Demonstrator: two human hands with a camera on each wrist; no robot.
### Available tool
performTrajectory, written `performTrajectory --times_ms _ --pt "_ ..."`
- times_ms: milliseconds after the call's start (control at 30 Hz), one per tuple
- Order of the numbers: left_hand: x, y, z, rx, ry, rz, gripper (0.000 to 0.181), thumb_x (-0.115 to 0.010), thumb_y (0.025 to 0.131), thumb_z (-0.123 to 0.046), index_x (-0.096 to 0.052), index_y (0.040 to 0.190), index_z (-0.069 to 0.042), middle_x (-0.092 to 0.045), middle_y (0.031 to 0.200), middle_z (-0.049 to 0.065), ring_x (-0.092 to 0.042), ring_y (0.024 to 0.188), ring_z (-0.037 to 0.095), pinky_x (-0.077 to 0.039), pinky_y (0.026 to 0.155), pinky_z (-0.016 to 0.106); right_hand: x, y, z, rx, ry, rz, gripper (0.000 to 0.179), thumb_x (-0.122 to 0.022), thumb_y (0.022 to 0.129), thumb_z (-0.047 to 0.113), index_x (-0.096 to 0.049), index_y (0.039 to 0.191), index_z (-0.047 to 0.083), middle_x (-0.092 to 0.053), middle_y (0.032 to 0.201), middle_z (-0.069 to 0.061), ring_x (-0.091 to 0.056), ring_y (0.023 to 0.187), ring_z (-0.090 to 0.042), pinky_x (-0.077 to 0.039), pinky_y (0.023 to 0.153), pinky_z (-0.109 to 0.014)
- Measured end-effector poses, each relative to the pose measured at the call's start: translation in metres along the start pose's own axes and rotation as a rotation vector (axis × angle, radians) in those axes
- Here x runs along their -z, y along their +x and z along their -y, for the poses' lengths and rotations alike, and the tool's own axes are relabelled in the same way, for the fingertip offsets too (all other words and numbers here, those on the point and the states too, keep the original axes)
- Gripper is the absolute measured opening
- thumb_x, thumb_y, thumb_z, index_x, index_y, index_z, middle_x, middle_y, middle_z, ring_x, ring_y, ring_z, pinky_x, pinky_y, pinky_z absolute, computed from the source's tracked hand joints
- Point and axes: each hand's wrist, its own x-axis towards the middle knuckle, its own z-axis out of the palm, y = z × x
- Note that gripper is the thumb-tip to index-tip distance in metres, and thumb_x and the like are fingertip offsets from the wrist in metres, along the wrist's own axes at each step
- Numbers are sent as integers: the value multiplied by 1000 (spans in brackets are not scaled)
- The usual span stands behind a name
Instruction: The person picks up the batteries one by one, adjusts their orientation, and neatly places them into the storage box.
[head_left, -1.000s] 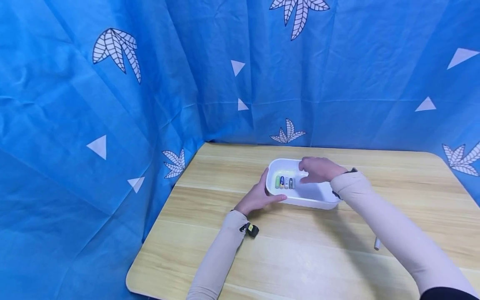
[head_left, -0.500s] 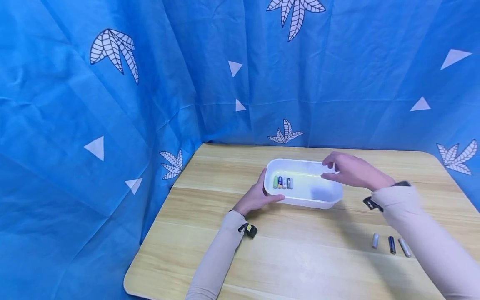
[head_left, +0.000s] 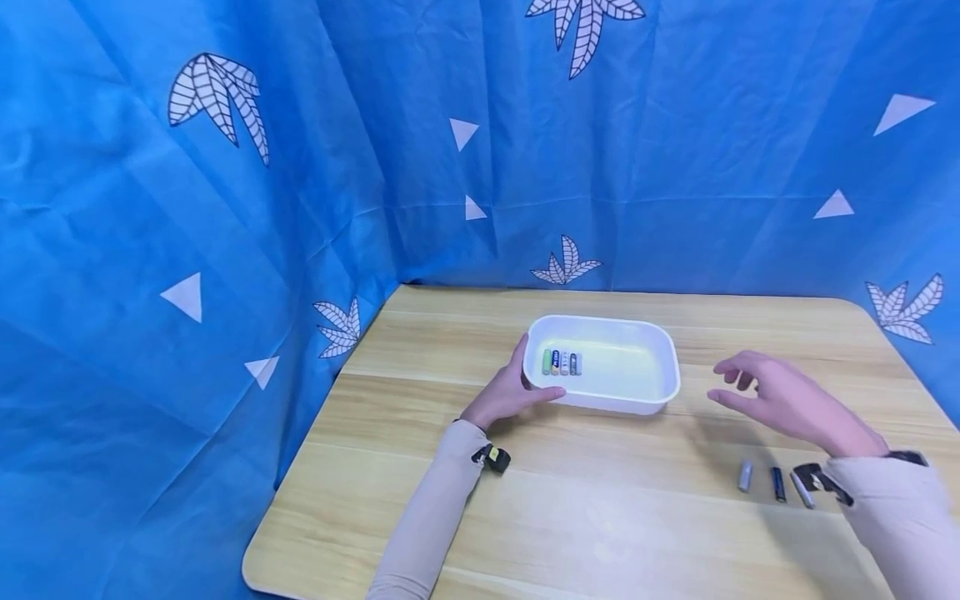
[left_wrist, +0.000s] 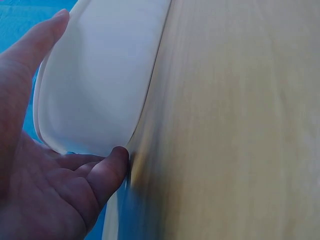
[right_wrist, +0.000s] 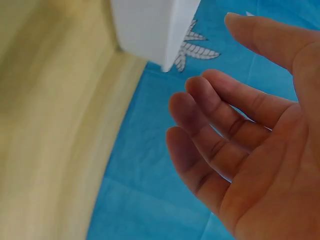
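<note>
My left hand (head_left: pixel 506 397) grips the left end of a white plastic tray (head_left: pixel 611 402). Its thumb lies along the near side and its other fingers are round the end. In the left wrist view, fingers touch the tray's outer wall (left_wrist: pixel 105 80). Inside the tray, several batteries (head_left: pixel 560 363) lie side by side at the left end. My right hand (head_left: pixel 787 402) hovers to the right of the tray, fingers loosely bent with nothing between them. Below it on the table lie a grey battery (head_left: pixel 745 476), a dark battery (head_left: pixel 778 484) and a silver battery (head_left: pixel 802 490).
The wooden table (head_left: pixel 600 517) has a rounded left front corner. A blue patterned curtain (head_left: pixel 450 150) hangs behind it and along its left side. Both wrists wear straps with small black devices.
My right hand has come out of the tray and moved right and nearer, over the loose batteries. Those batteries came into view from behind the arm. The left hand stays on the tray.
</note>
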Motion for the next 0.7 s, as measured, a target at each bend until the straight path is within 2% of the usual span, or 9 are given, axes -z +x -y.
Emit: performTrajectory --times_ms 200,433,700 --pt "-1 1 0 7 32 -9 126 -88 78 -52 0 167 -34 -67 138 3 -66 123 17 -42 118 53 -15 -25 -14 -63 49 19 44 -74 96 35 -70 121 -1 -73 106 -10 -63 92 -17 -52 69 -26" --pt "-1 2 1 20 47 -12 127 -88 77 -55 0 167 -35 -68 137 0 -65 124 16 -42 118 53 -33 -44 -21 -88 55 61 48 -76 94 39 -70 121 0 -71 103 -5 -63 91 -13 -53 70 -27" --pt "0 2 1 24 43 -8 128 -88 76 -56 1 167 -34 -65 141 1 -62 129 17 -40 119 52 -50 -60 -28 -105 6 95 65 -85 82 50 -71 118 -1 -74 106 -7 -69 98 -27 -57 77 -37"
